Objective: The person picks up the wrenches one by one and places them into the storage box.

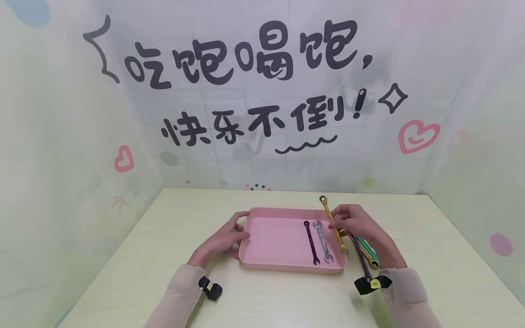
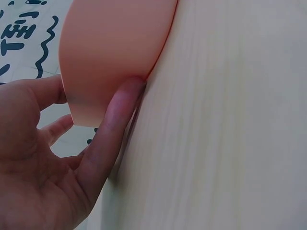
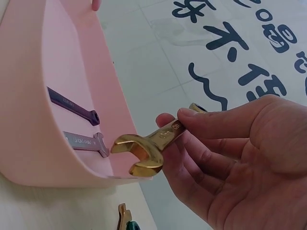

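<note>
The right hand (image 1: 354,223) pinched the gold wrench (image 1: 333,224) over the pink tray's (image 1: 283,266) right edge; the left hand (image 1: 223,237) touched its left rim, fingers relaxed.

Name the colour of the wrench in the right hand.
Gold wrench, pinched by the right hand; right wrist view.

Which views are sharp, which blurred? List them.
Head view: even soft light, wide-angle bend at the edges, pink tray sharp. Left wrist view: tray wall and left hand soft, too close. Right wrist view: gold wrench crisp with glare; banner behind slightly soft.
</note>
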{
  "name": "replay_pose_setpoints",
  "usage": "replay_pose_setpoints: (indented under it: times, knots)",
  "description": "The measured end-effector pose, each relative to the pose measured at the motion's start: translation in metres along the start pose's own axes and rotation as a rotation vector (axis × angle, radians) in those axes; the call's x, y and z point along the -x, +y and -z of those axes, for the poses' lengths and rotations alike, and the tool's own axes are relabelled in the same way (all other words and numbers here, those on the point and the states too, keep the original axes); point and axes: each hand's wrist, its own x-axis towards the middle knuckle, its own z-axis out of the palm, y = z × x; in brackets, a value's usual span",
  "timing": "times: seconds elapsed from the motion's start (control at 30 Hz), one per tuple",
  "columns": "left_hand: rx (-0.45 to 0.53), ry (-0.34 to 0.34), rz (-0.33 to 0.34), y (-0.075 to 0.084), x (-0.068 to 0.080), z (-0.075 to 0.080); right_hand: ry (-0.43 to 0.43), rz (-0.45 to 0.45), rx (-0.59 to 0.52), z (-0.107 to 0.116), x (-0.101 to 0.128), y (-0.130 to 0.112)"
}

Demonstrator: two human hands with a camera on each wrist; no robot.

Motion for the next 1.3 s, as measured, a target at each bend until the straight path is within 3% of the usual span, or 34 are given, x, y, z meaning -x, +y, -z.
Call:
replay_pose_setpoints:
  times: [0.6, 1.3]
  knots:
    - [0.004, -0.003, -0.004, -0.001, 0.012, -0.005, -0.032, 0.041, -0.026, -0.005, 0.006, 0.004]
    - [0.002, 0.0, -0.006, 0.001, 0.01, -0.006, -0.049, 0.047, -0.003, -0.004, 0.002, 0.003]
